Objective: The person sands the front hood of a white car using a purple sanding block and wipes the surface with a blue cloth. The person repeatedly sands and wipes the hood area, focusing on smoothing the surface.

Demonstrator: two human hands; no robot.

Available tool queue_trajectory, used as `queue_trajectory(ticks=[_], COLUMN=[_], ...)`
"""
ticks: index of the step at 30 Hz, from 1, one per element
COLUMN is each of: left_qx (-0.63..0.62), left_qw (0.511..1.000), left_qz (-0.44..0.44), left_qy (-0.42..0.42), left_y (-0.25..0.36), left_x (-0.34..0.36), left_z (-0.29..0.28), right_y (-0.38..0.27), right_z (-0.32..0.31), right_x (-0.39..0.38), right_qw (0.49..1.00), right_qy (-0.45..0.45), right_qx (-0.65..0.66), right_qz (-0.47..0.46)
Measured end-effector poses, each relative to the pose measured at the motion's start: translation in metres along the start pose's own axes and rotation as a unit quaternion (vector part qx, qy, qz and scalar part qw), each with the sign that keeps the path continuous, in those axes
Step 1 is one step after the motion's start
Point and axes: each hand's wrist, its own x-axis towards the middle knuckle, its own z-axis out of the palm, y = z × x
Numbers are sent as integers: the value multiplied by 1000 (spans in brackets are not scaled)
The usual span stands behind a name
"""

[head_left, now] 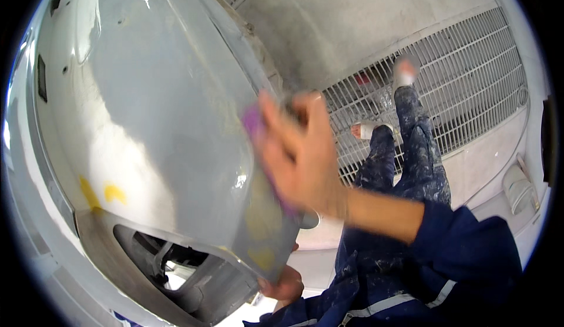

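Note:
A car body panel (170, 92), grey with white patches and yellowish areas, fills the left half of the view. My right hand (299, 157), blurred by motion, presses a purple sanding pad (254, 121) against the panel's right side. Much of the pad is hidden under the palm and fingers. Lower down, my left hand (285, 285) grips the panel's lower corner, its fingers partly out of sight behind the edge. Yellow marks (115, 194) show on the white area, above a cut-out opening (170, 262) with dark parts inside.
A metal floor grating (464, 80) runs along the floor beside the car. My legs (420, 133) in paint-spattered trousers stand there. A light-coloured bucket (517, 189) sits at the right, with a thin hose or cable (499, 177) near it.

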Motion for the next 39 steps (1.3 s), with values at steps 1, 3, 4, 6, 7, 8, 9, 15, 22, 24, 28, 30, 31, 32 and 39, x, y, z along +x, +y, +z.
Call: queue_trajectory(ticks=[1,3,4,6,7,8,9,15,22,24,28,30,31,32,39], left_qx=[3,6,11,14,21,28,34,144,472,539,629,654,663,664,653], left_qw=[999,988,986,998,996,994,993,983,854,800,655,605,593,593,615], left_qz=[-5,9,25,46,56,62,69,96,66,194,419,454,458,455,441], left_qy=[48,151,162,51,-73,-81,-88,68,-208,-177,-18,1,1,-9,24], left_y=[-3,-13,-14,-6,4,1,-5,-16,111,155,233,259,269,275,288], left_x=[0,0,-1,-2,1,2,2,-14,-45,-32,32,70,85,96,112], left_z=[1,2,3,-1,4,0,-6,-19,-51,-70,-129,-152,-162,-171,-167], right_y=[-11,-37,-38,-25,-16,-11,-9,-60,11,-2,-38,-34,-27,-20,-41], right_z=[-2,-15,-17,-7,0,5,7,-12,12,-7,-39,-36,-32,-24,-29], right_x=[-20,-36,-36,-23,3,28,38,-38,39,-5,-100,-103,-93,-71,-97], right_qw=[1000,998,998,998,999,999,999,997,998,999,995,993,996,997,995], right_qy=[-15,-41,-50,-16,3,22,41,-39,54,18,-66,-85,-72,-58,-74], right_qx=[8,38,40,46,45,33,20,45,14,8,74,75,60,44,56], right_qz=[-20,-8,-13,-38,-17,0,17,-56,-4,-44,-19,-14,-4,6,23])
